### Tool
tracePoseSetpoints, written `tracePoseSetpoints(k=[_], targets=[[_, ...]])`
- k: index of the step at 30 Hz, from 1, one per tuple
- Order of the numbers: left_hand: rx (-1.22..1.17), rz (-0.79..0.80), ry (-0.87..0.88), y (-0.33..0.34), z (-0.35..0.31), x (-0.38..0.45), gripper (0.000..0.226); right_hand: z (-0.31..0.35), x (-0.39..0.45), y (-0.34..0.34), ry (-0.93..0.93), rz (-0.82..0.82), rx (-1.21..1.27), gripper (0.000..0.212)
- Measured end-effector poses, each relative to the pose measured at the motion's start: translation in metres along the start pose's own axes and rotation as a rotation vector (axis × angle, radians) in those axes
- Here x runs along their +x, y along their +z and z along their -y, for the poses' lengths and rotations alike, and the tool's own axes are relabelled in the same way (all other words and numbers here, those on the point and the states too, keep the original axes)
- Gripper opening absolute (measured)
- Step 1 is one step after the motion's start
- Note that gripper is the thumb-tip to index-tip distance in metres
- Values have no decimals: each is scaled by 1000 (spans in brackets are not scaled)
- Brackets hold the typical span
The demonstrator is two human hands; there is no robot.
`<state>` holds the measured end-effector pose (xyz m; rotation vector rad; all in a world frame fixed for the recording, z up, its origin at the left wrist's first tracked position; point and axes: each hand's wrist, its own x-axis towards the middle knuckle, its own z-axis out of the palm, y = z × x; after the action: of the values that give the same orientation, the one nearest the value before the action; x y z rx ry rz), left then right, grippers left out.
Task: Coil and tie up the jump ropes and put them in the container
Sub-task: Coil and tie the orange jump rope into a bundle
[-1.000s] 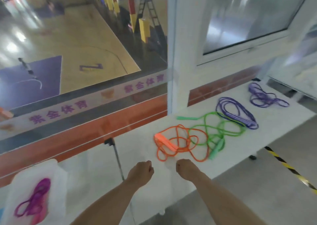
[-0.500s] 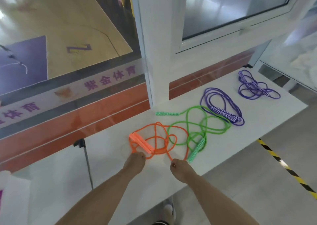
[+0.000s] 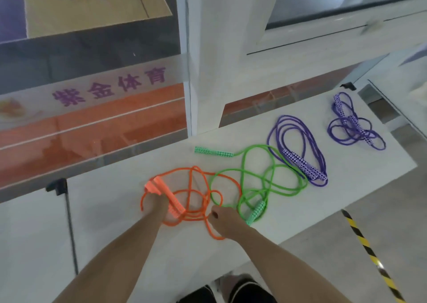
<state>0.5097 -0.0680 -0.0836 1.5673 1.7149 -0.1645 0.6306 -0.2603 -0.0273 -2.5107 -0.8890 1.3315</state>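
An orange jump rope (image 3: 191,196) lies in loose loops on the white table (image 3: 111,238), with its two orange handles (image 3: 172,201) side by side. My left hand (image 3: 157,208) is curled against those handles and grips them. My right hand (image 3: 225,220) pinches the orange cord at the near side of the loops. A green rope (image 3: 256,180) with patterned handles overlaps the orange one on the right. Two purple ropes lie further right, one (image 3: 300,155) beside the green rope and one (image 3: 353,127) near the table's far corner. No container is in view.
A glass wall and a white pillar (image 3: 212,71) rise straight behind the table. The table's near edge runs diagonally past my right arm. On the grey floor to the right runs yellow-black tape (image 3: 367,254). A shoe (image 3: 233,284) shows at the bottom.
Both hands have moved forward from the table's edge onto the orange rope and taken hold of it. The view has swung right and down, and the white container with a pink rope has left the frame.
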Motion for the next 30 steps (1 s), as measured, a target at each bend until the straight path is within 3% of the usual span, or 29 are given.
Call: tracePoseSetpoints(k=[7,12,15,19,22,25,30], targets=[[41,-6,-112,9,-15,3,43,-6,8,-32,-100,43,-40,14],[92,-16,78,-15,-21,-45,55,28,10,-66,-228,104,-42,30],[196,51,299,-41,-23,-84,57,67,11,-75,-365,99,-55,25],[69,24,372,-95,-16,-133,41,119,0,-74,-628,88,-170,70],[-124,23,317,-135,-4,-156,25,152,-12,-69,-721,54,-40,85],[-322,-26,394,-168,8,-174,10,184,-24,-54,-789,103,29,74],[-418,-184,479,-224,36,-175,6,216,-42,-18,-826,127,-22,50]])
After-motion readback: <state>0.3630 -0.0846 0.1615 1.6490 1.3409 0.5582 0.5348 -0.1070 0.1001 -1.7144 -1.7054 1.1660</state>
